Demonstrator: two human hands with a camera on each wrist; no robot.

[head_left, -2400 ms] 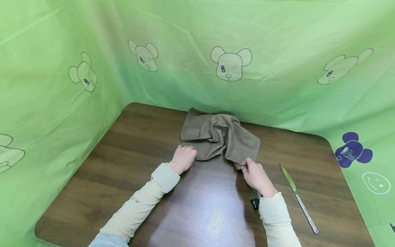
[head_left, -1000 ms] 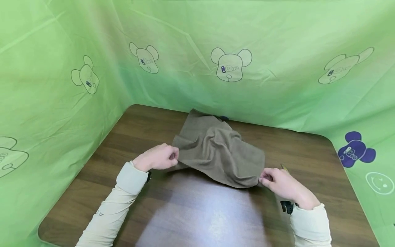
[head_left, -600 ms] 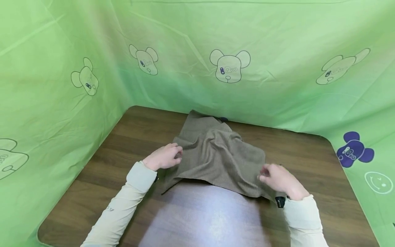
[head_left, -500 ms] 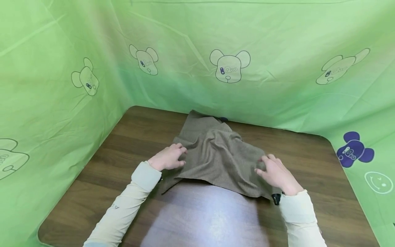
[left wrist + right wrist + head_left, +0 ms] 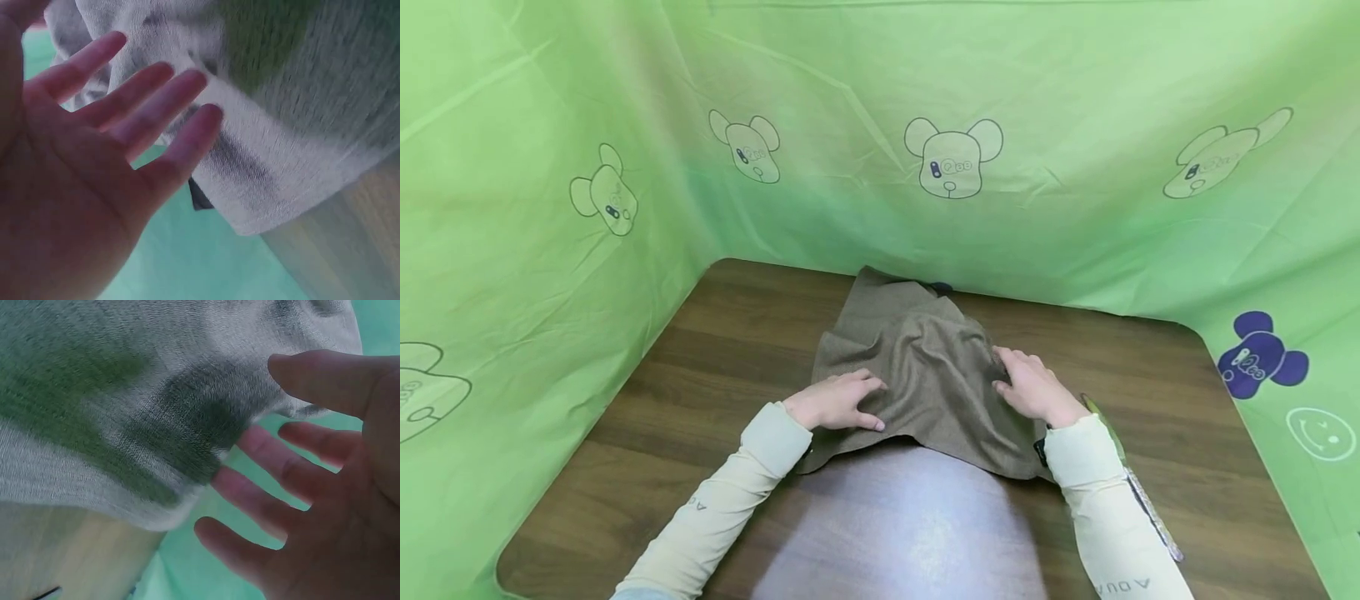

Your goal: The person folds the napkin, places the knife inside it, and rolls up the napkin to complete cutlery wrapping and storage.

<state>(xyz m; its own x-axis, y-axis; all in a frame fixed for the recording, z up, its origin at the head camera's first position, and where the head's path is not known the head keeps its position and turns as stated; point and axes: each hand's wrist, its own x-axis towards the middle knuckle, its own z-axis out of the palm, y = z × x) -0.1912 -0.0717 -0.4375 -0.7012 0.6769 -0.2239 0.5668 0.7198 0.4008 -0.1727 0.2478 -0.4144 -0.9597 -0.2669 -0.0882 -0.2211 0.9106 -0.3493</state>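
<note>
A brown-grey cloth lies rumpled on the wooden table, its far corner up against the back curtain. My left hand is over the cloth's left front part, fingers and thumb spread and holding nothing. On the opposite side, my right hand is at the cloth's right edge with its fingers loosely extended. Both wrist views show the palms and the cloth: the left fingers and the right fingers grip none of it. Whether the fingertips touch the cloth, I cannot tell.
A table knife with a patterned handle lies on the right of the wooden table, partly hidden by my right sleeve. Green curtains with bear prints stand behind and at both sides. A small dark patch shows behind the cloth.
The cloth was pulled toward me and spread wider by both hands, then released. Since then my hands have opened and moved inward over it. The knife shows more again.
</note>
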